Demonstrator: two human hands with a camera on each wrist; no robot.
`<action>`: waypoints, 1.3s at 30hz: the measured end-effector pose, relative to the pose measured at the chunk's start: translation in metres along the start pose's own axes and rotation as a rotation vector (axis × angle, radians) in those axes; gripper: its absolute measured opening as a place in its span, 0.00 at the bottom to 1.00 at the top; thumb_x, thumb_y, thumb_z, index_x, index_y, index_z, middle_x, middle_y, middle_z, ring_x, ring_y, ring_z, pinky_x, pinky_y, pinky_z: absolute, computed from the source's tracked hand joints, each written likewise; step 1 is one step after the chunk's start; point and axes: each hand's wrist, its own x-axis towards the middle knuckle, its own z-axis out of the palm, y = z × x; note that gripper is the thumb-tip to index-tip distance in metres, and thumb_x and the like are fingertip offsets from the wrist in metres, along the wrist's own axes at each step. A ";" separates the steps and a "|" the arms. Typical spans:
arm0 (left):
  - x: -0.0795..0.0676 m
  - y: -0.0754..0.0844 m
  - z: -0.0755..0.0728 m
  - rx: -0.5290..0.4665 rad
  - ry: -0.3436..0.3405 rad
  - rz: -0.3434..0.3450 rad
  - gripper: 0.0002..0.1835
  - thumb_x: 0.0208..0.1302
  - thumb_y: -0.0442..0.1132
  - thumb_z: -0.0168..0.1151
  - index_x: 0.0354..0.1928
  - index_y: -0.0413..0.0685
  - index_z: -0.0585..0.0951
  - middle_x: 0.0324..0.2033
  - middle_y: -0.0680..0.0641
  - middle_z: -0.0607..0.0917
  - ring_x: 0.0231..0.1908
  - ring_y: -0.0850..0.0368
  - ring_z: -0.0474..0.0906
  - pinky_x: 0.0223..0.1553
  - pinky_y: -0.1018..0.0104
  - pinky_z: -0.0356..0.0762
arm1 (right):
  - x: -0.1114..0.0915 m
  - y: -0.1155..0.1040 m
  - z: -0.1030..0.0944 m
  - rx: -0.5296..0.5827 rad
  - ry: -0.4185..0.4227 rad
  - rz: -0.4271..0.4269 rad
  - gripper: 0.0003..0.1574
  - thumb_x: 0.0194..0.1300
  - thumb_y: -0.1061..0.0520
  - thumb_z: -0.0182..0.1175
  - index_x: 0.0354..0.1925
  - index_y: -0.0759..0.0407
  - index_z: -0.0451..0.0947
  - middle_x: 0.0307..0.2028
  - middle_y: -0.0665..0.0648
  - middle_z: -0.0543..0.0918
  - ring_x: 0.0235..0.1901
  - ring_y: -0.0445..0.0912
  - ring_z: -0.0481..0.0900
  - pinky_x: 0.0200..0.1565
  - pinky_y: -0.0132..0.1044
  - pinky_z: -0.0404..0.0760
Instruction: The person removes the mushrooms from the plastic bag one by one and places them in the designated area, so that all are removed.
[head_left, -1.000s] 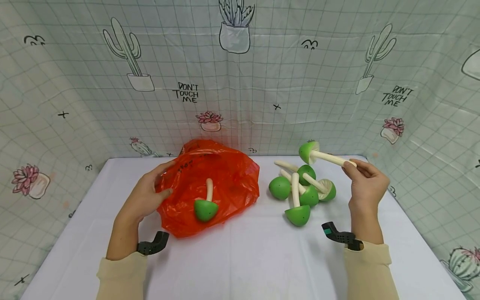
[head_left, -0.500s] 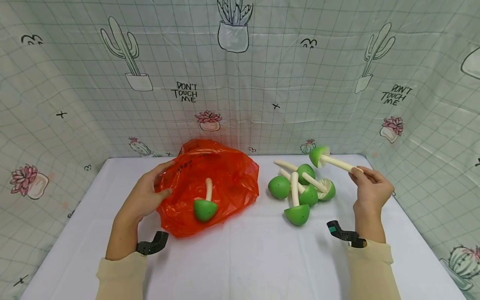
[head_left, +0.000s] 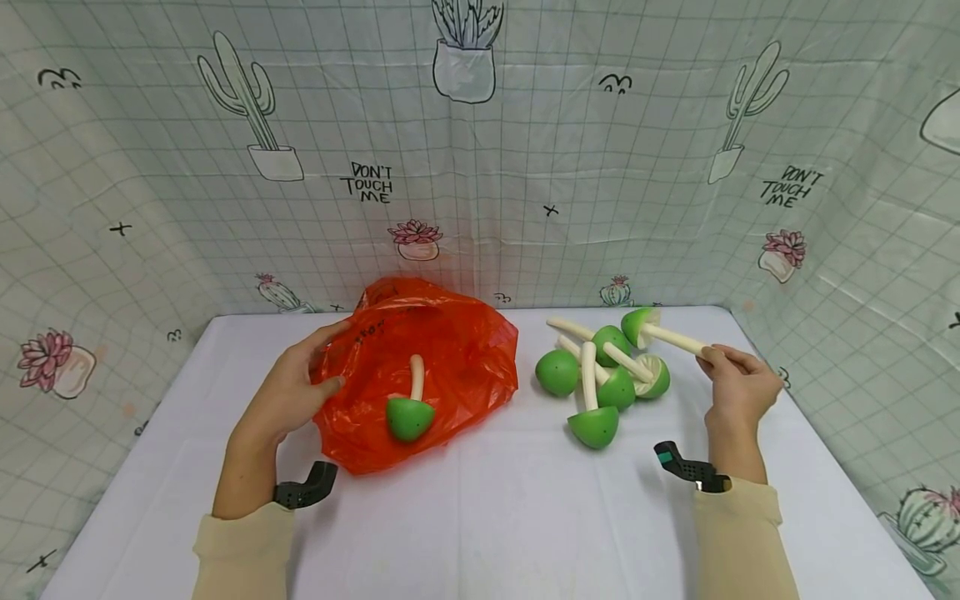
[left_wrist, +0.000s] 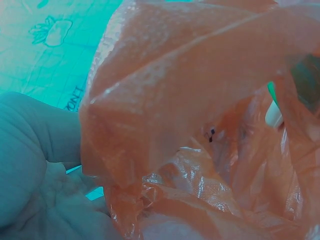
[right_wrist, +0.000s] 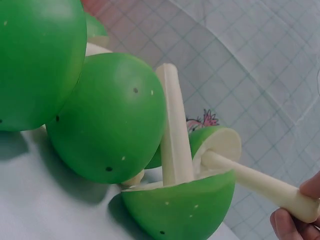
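A red plastic bag [head_left: 465,367] lies crumpled left of the table's middle. My left hand [head_left: 291,387] holds the bag's left edge; its fingertips are partly hidden by the plastic in the left wrist view. On the front of the bag rests a toy mushroom [head_left: 410,419], green cap toward me and pale stem pointing away. To the right, my right hand [head_left: 741,385] pinches the stem end of another green mushroom [head_left: 675,337]. This one's cap hangs to the left, close to the back of a pile of similar mushrooms [right_wrist: 107,117].
Several mushrooms lie in that pile, the nearest with its cap [head_left: 594,427] toward me. A white cloth covers the table [head_left: 517,517]. Behind and at both sides hangs a gridded cactus-print curtain [head_left: 510,167].
My right hand has moved the pinched mushroom rightward, then lowered it toward the back of the pile. The left hand and the bag have stayed in place.
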 end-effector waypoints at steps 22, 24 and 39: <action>-0.001 0.002 -0.001 -0.004 0.001 -0.006 0.40 0.68 0.20 0.58 0.81 0.43 0.61 0.76 0.33 0.66 0.70 0.29 0.67 0.59 0.38 0.79 | 0.012 0.009 -0.018 -0.218 -0.108 0.180 0.08 0.62 0.72 0.68 0.30 0.62 0.86 0.48 0.56 0.73 0.40 0.41 0.81 0.47 0.31 0.87; -0.001 0.002 -0.001 -0.002 0.002 -0.006 0.40 0.68 0.20 0.58 0.81 0.43 0.62 0.76 0.33 0.66 0.70 0.29 0.67 0.59 0.38 0.79 | 0.013 0.009 -0.021 -0.262 -0.135 0.212 0.06 0.62 0.72 0.68 0.31 0.63 0.88 0.49 0.55 0.72 0.43 0.42 0.78 0.48 0.31 0.87; -0.002 0.003 -0.002 -0.021 -0.007 -0.006 0.40 0.69 0.20 0.57 0.81 0.43 0.61 0.76 0.34 0.65 0.70 0.30 0.67 0.59 0.39 0.78 | 0.016 0.011 -0.031 -0.516 -0.260 0.249 0.00 0.62 0.63 0.75 0.34 0.59 0.92 0.31 0.43 0.82 0.30 0.34 0.82 0.33 0.27 0.85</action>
